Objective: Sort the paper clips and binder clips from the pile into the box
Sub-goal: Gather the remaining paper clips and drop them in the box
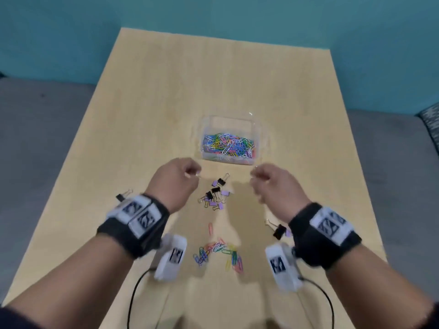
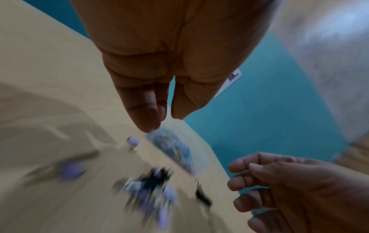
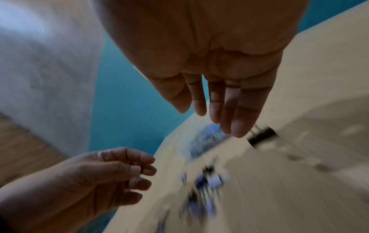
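Teal wall backs a wooden table [image 1: 152,115] bearing a clear box [image 1: 260,129] of paper clips [image 1: 228,147]. Just short of the box, the left hand [image 1: 174,184] and right hand [image 1: 273,186] hover apart, fingers loosely curled; whether either pinches a clip, I cannot tell. Binder clips [image 1: 216,194] lie between them.

Head view looks down from above; 2 close wrist views share the box [image 1: 230,141].

I see a light wooden table [image 1: 147,115]. On it sits a clear plastic box [image 1: 231,123] of coloured paper clips. Nearer me lie a cluster of black and purple binder clips [image 1: 215,194], a loose pile of paper clips [image 1: 219,254], and stray binder clips left [image 1: 123,195] and right [image 1: 278,230].
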